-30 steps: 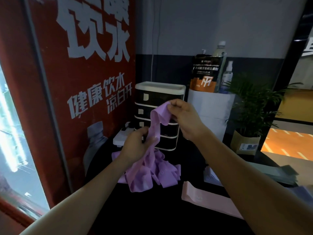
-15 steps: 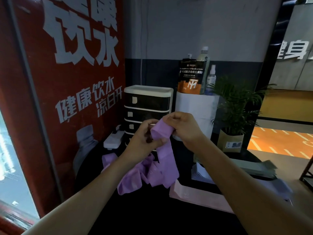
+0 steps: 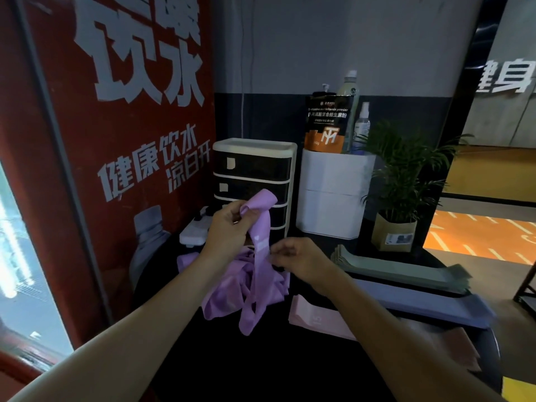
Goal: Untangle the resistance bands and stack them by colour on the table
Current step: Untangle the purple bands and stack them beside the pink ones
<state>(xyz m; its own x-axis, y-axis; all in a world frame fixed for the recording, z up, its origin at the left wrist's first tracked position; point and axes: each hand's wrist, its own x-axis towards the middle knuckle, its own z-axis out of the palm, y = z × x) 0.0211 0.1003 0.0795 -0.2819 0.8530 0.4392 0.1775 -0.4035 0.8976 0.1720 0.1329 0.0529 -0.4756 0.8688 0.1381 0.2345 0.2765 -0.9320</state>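
A tangle of purple resistance bands (image 3: 229, 294) lies on the black table (image 3: 261, 367). My left hand (image 3: 227, 224) is raised and grips the top loop of one purple band (image 3: 261, 227), which hangs down into the tangle. Lower and to the right, my right hand (image 3: 298, 258) pinches the same band at its middle. To the right lie flat stacks: a green stack (image 3: 400, 272) at the back, a blue-grey stack (image 3: 429, 306) in front of it, and pink bands (image 3: 316, 317) nearest me, partly behind my right forearm.
A small drawer unit (image 3: 255, 172), a white box (image 3: 333, 192) with a pouch and bottles on it, and a potted plant (image 3: 397, 198) stand at the back of the table. A white power strip (image 3: 194, 232) lies by the red wall panel on the left.
My right hand let go of the band's top and slid down to its middle. My left hand took over the top loop and holds it up. The view shifted left.
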